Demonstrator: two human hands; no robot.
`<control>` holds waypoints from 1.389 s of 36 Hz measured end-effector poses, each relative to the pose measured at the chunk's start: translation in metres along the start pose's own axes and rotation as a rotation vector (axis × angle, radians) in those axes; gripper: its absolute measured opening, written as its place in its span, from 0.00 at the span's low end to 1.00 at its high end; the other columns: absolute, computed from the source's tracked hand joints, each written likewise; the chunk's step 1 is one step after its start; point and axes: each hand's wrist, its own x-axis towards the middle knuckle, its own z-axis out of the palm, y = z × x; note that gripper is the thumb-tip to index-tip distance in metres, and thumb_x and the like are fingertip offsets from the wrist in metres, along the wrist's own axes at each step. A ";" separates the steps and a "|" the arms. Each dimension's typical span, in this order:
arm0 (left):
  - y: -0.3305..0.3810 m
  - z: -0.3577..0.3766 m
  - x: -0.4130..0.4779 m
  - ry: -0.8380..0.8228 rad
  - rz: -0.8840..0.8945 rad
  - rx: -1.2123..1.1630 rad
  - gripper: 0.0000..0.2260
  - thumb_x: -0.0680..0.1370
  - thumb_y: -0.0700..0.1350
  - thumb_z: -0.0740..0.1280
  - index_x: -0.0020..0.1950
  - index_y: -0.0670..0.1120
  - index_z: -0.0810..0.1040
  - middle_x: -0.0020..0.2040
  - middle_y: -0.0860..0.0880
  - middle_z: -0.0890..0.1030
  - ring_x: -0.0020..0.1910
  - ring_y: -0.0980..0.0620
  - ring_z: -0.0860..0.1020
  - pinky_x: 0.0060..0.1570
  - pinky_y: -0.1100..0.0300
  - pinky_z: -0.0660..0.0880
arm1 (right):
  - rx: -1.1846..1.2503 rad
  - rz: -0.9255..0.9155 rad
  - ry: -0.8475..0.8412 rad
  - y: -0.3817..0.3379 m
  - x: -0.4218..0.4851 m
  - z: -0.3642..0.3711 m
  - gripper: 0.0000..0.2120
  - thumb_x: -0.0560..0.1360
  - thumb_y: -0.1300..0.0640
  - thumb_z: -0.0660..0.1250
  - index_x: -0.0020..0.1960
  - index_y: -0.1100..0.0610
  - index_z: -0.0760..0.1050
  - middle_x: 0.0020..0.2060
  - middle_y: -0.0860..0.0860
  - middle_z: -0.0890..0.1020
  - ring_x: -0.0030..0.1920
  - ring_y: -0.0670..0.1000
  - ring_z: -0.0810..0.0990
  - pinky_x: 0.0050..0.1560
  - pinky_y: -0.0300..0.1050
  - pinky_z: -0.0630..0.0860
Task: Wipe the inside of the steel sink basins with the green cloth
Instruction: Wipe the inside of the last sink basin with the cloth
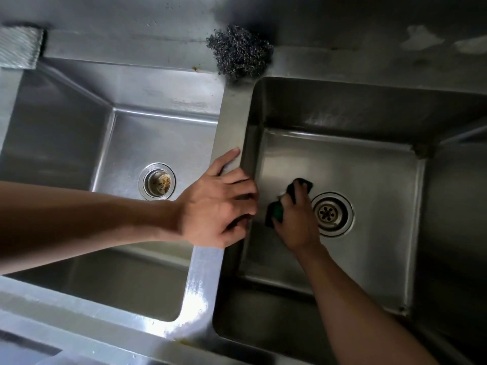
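- green cloth (pixel 277 209): bright green at the fold, near-black elsewhere
- left basin (pixel 158 138): plain grey steel, dull smears
- right basin (pixel 369 164): darker grey steel, plain
- divider (pixel 203 280): silver-grey, white glare streaks
- scouring wad (pixel 239 52): dark grey, tangled wiry texture
- rag (pixel 19 46), top left: pale grey, fine woven pattern
- left drain (pixel 157 181): silver ring, brown-orange specks inside
- right drain (pixel 330 214): silver, ring of dark holes

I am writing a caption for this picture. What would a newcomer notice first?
The right hand holds a green cloth against the floor of the right basin, just left of its drain. The left hand grips the divider between the basins. A clump of steel wool sits on the back ledge.
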 end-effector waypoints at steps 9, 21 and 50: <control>0.000 -0.002 0.001 -0.015 0.002 -0.003 0.05 0.71 0.49 0.69 0.43 0.50 0.82 0.47 0.51 0.79 0.51 0.44 0.79 0.77 0.32 0.58 | -0.111 -0.565 -0.359 0.043 -0.072 0.007 0.29 0.63 0.48 0.75 0.61 0.54 0.72 0.75 0.63 0.63 0.75 0.65 0.61 0.71 0.57 0.68; 0.002 -0.001 0.000 -0.014 -0.008 0.005 0.06 0.71 0.49 0.68 0.44 0.50 0.83 0.47 0.50 0.79 0.52 0.43 0.80 0.78 0.33 0.57 | -0.090 -0.360 -0.216 0.053 -0.068 -0.003 0.34 0.58 0.55 0.80 0.60 0.59 0.70 0.74 0.66 0.63 0.74 0.69 0.61 0.69 0.63 0.68; 0.001 0.000 0.000 0.016 0.005 0.002 0.06 0.73 0.49 0.66 0.42 0.50 0.82 0.46 0.51 0.79 0.51 0.43 0.79 0.77 0.33 0.59 | -0.117 -0.657 -0.362 0.044 -0.068 0.002 0.23 0.70 0.40 0.69 0.58 0.53 0.73 0.76 0.60 0.62 0.77 0.63 0.58 0.73 0.57 0.64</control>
